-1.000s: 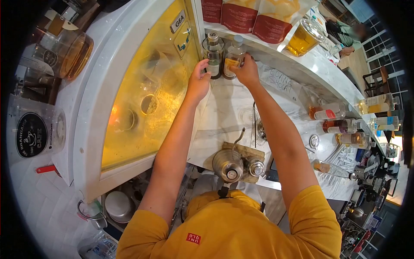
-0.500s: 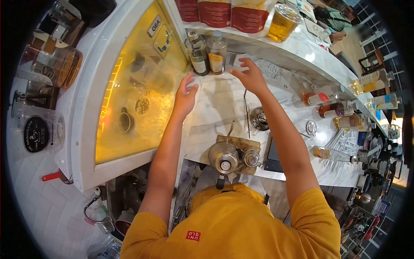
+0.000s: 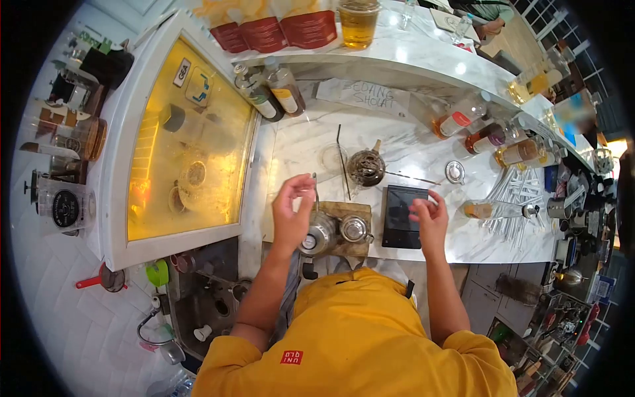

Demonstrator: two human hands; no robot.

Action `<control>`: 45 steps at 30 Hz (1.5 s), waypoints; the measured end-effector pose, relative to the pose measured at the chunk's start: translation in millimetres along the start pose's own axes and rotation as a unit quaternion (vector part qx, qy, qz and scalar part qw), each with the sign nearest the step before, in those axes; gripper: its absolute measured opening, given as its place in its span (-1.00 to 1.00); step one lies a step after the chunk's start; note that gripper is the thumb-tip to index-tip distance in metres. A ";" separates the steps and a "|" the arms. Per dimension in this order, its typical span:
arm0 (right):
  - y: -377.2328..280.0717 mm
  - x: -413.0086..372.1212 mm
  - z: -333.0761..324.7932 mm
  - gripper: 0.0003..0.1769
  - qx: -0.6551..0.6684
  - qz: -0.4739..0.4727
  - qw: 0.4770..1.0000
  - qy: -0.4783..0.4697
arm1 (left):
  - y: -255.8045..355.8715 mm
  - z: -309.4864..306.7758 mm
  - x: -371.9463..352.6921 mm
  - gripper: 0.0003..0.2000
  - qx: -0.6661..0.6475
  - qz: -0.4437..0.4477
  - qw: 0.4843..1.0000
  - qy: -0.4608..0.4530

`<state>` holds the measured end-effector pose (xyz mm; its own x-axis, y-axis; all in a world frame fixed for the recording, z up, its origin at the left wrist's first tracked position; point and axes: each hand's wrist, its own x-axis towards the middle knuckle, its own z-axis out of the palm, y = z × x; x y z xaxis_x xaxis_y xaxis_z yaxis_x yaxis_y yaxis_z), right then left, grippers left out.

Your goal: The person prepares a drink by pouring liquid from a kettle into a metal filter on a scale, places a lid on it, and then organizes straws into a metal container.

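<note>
My left hand (image 3: 293, 210) hovers over the steel kettle (image 3: 319, 235), fingers apart and nothing held. Beside the kettle, a small glass and steel pot (image 3: 354, 229) stands on a wooden board (image 3: 352, 249). My right hand (image 3: 430, 217), its fingers loosely curled and spread, is above the right side of a black flat device (image 3: 399, 204). Farther back sits a round glass teapot (image 3: 366, 167) with dark contents, a black stick (image 3: 342, 159) lying to its left. A metal strainer or lid (image 3: 454, 172) rests to the right.
A yellow-lit glass cabinet (image 3: 192, 152) stands left, above a sink (image 3: 208, 301). Bottles (image 3: 281, 89) and a paper sign (image 3: 357, 96) are at the counter's back. More bottles (image 3: 456, 118) and straws (image 3: 514, 215) lie right. Another person's hand (image 3: 491, 29) shows top right.
Both hands have come back toward my body from near the two rear bottles, the right one also moving rightward. The view has shifted, uncovering the black device and the teapot.
</note>
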<state>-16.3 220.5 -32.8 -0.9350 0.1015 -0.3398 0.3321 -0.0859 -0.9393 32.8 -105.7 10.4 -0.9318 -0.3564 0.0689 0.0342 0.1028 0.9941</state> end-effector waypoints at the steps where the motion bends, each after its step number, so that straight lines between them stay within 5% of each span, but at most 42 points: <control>1: 3.4 1.7 -2.5 -0.29 0.011 0.022 1.000 -0.002 | 4.2 15.1 -1.7 -0.67 0.019 0.011 1.000 -0.009; 6: 10.4 37.3 -6.0 -0.05 0.071 0.063 0.994 -0.047 | -2.4 68.4 7.0 -0.68 0.052 -0.030 0.995 -0.080; 12: 4.2 79.0 4.5 -0.40 0.052 0.009 0.990 -0.133 | -23.8 98.2 9.4 -0.68 0.054 -0.074 0.994 -0.060; 13: 7.8 80.4 7.6 -0.65 0.045 -0.009 0.992 -0.121 | -24.7 100.7 8.9 -0.69 0.057 -0.075 0.994 -0.053; 17: 6.1 66.2 10.7 -0.76 -0.056 -0.115 0.987 -0.096 | -34.5 104.9 3.6 -0.69 0.067 -0.072 0.995 -0.009; 24: 13.6 48.0 -14.1 -0.46 -0.035 -0.090 0.985 -0.140 | -28.9 120.9 -21.6 -0.71 0.060 -0.078 0.994 0.051; 27: 20.1 35.4 -48.8 -0.49 -0.069 -0.095 0.983 -0.138 | -16.9 132.2 -37.3 -0.73 0.046 -0.081 0.995 0.040; 32: 36.9 -11.5 -122.8 -0.57 -0.113 -0.074 0.991 -0.023 | 4.0 150.7 -67.1 -0.73 0.046 -0.051 0.996 -0.064; 36: -1.1 -46.4 -161.9 -0.32 -0.162 -0.121 0.951 0.234 | 4.7 171.3 -80.3 -0.74 0.049 -0.029 0.986 -0.157; 38: -15.1 -36.9 -185.6 -0.16 -0.156 -0.172 0.931 0.281 | 7.7 181.9 -86.3 -0.73 0.041 -0.024 0.980 -0.194; 40: -41.5 -20.3 -196.6 -0.08 -0.135 -0.218 0.924 0.284 | 1.4 192.9 -94.4 -0.74 0.036 -0.033 0.976 -0.214; 45: -85.8 22.8 -202.2 -0.27 -0.165 -0.242 0.940 0.172 | 8.5 213.8 -102.3 -0.73 0.044 -0.034 0.962 -0.269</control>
<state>-40.9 430.6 30.6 -0.9095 0.3696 0.1903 -0.0487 0.3599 -0.9317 51.2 130.1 -6.0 -0.9838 0.1637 -0.0735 -0.0431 0.1824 0.9823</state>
